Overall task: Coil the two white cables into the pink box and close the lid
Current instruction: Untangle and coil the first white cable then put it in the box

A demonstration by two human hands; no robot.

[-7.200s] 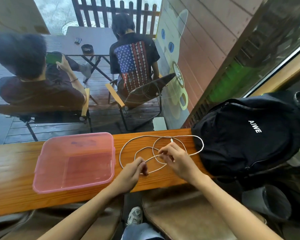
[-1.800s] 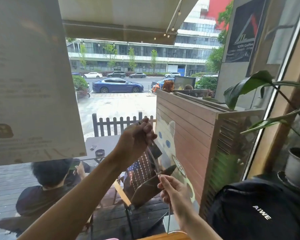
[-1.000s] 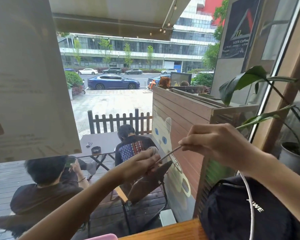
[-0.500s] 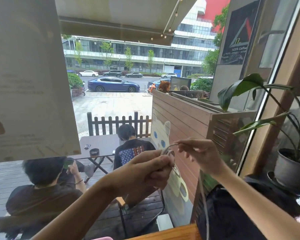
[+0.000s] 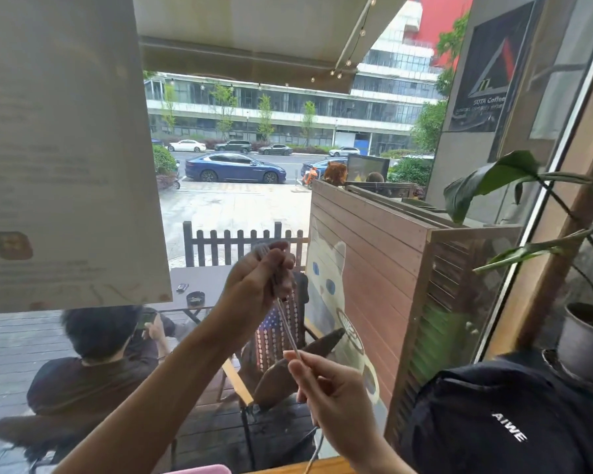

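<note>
My left hand [image 5: 259, 283] is raised in front of the window and grips several wound turns of a white cable [image 5: 287, 328]. A taut stretch of that cable runs down and to the right to my right hand [image 5: 326, 388], which pinches it between thumb and fingers. Below my right hand the cable hangs down toward the wooden counter [image 5: 326, 466]. Only a sliver of the pink box [image 5: 199, 469] shows at the bottom edge. A second cable and the lid are out of view.
A black backpack [image 5: 500, 425] lies on the counter at the right, with a potted plant [image 5: 586, 343] behind it. A window pane stands right behind my hands; beyond it two people sit at an outdoor table. A paper sign [image 5: 65, 148] hangs at upper left.
My left hand has risen with the coil while my right hand dropped lower and slid along the cable, drawing a straight stretch between them. One second ago my right hand was high at the right.
</note>
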